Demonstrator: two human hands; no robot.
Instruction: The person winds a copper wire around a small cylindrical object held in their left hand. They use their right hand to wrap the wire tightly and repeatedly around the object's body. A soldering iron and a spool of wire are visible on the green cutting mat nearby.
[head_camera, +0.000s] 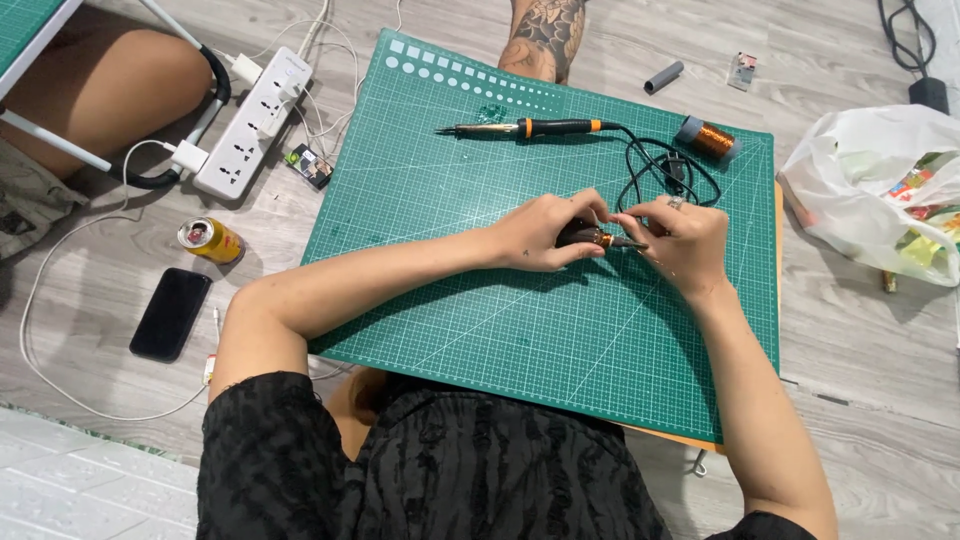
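Head view only: your left hand (545, 232) is wrapped around a small dark tool with an orange collar (598, 238), fingers curled firmly on its body, and your right hand (680, 240) pinches at the tool's pointed tip end, thumb and forefinger closed on something too small to make out. Both hands meet just above the middle of the green cutting mat (560, 330), tool held a little off the surface, roughly level. As for progress, you look mid-way through fine work at the tip; nothing finished shows on the mat, so most seems left, but that's a judgement. A soldering iron (530, 128) with black and orange grip lies untouched at the mat's far side, its black cord (660, 170) looping down to just beside your right hand, and that's the one thing close enough to snag. A spool of copper wire (712, 138) sits at the far right corner of the mat, near the cord. Off the mat: white power strip (255, 120) with plugs at far left, yellow drink can (210, 240) on its side, black phone (170, 313) near it, grey tube (663, 77), white plastic bag (880, 190) at right. Another person's tattooed leg (542, 38) rests at the mat's far edge, well apart from your hands.
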